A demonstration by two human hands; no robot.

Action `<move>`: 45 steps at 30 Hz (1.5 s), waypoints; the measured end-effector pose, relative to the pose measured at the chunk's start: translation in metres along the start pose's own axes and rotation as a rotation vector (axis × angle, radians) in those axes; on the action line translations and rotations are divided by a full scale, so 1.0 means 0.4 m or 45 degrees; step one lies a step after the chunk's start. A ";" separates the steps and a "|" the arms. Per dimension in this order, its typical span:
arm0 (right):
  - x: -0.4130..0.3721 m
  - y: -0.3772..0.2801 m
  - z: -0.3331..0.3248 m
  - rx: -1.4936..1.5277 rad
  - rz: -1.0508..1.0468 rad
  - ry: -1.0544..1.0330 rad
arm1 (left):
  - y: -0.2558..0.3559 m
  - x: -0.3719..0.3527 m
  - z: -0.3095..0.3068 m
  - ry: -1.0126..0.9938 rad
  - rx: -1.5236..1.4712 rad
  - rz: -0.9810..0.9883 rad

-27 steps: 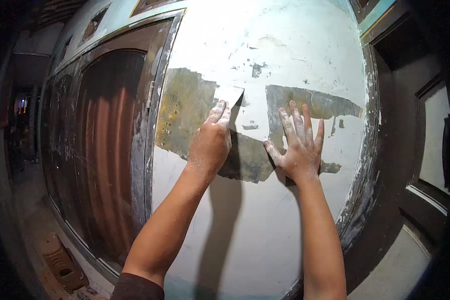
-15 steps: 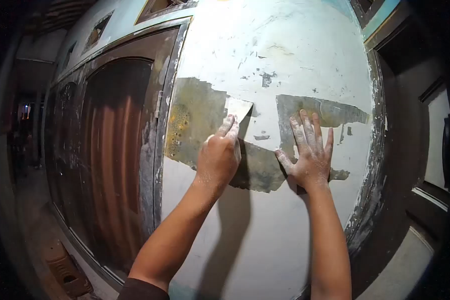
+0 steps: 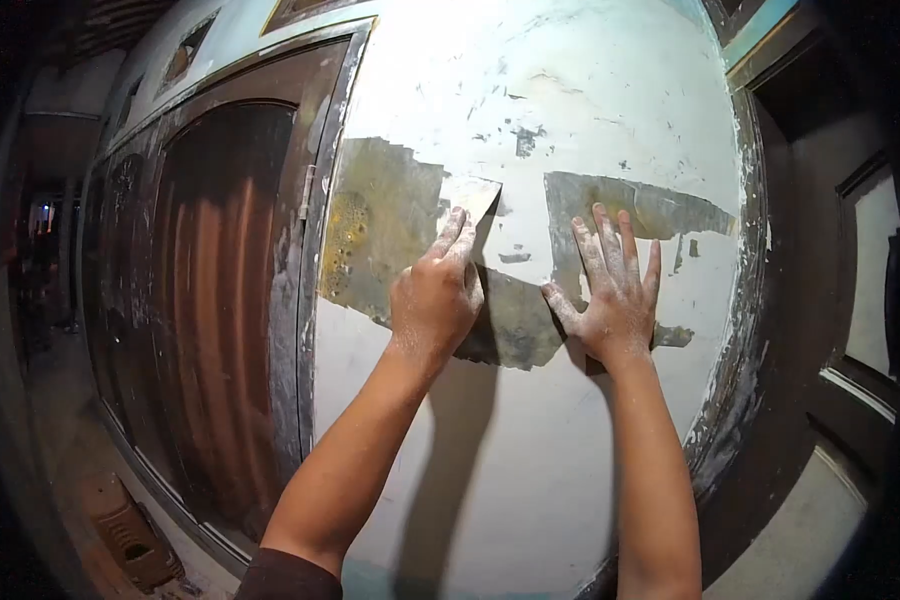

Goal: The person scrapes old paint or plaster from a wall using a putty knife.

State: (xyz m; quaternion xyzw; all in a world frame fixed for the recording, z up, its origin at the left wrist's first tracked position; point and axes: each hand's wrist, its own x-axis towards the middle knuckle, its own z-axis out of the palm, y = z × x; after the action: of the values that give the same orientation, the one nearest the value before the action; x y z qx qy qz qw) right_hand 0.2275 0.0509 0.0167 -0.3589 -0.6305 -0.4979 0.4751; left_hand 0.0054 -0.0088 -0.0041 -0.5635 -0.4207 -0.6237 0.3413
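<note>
My left hand (image 3: 438, 300) is closed around a scraper (image 3: 473, 197), index and middle fingers laid along it. Its pale, flat blade meets the wall (image 3: 540, 470) at the right edge of a large grey-olive bare patch (image 3: 385, 210). The handle is hidden inside the hand. Farther right, my right hand (image 3: 618, 300) rests flat on the wall with fingers spread, partly over a second bare patch (image 3: 670, 210). White dust coats the fingers of both hands. Ragged white paint surrounds the patches.
A dark wooden door or window panel (image 3: 225, 290) with a curtain behind its glass stands left of the wall. At right is a dark frame (image 3: 745, 300) with chipped white paint, beside another door (image 3: 830, 400). A brown plastic stool (image 3: 135, 535) sits low at left.
The whole view has shifted slightly, so the wall appears a little higher and farther left. Against the wall, the scraper has barely moved; my right hand stays in place.
</note>
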 end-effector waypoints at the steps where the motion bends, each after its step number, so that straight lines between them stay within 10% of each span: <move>1: 0.000 0.002 -0.001 -0.001 -0.004 -0.006 | -0.005 -0.017 0.009 0.009 0.021 0.023; 45: -0.036 0.101 -0.026 0.027 -0.088 0.037 | 0.090 -0.035 0.089 0.134 -0.097 0.117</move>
State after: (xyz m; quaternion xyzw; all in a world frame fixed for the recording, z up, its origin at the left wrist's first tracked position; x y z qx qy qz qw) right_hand 0.2716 0.0511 0.0152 -0.3247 -0.6408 -0.5125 0.4705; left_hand 0.0546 0.0081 -0.0124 -0.5612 -0.3517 -0.6517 0.3697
